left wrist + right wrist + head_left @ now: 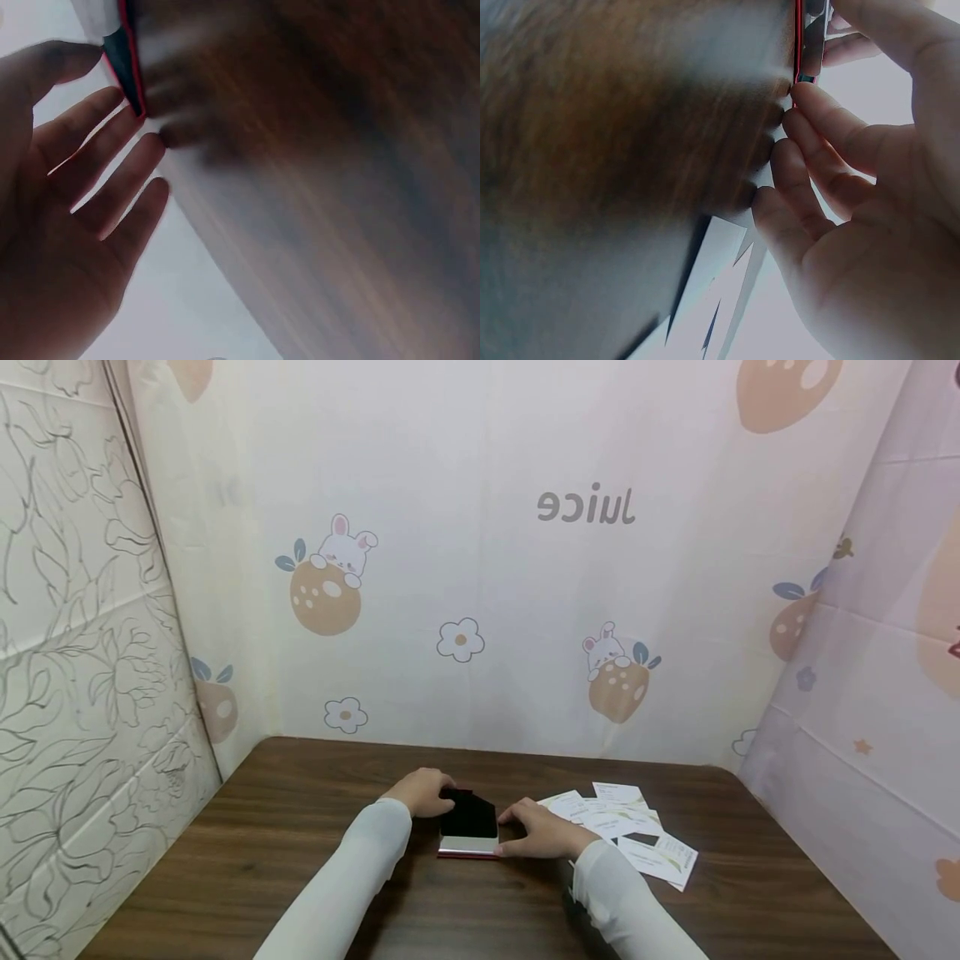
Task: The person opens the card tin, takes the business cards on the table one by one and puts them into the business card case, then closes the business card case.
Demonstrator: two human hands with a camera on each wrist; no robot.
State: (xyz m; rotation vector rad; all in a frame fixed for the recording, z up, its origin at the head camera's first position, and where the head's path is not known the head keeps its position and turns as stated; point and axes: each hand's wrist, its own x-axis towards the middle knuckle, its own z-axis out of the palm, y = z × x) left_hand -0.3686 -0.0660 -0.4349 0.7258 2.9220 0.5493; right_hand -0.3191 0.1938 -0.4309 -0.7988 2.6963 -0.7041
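Case (469, 817) is lying on worktop (322, 881), sitting between left hand (422, 792) and right hand (547, 835). Cards (622, 820) are overlapping on worktop, spreading right of case, partly behind right hand. Backdrop (480, 560) is hanging behind worktop; side panels (82, 635) are flanking left and right.

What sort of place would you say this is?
Probably a makeshift indoor booth: a wood-grain table stands before a rabbit-print fabric backdrop, with a floral line-art sheet alongside.

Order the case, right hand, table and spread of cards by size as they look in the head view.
1. Table
2. Spread of cards
3. Case and right hand: too alike to rank
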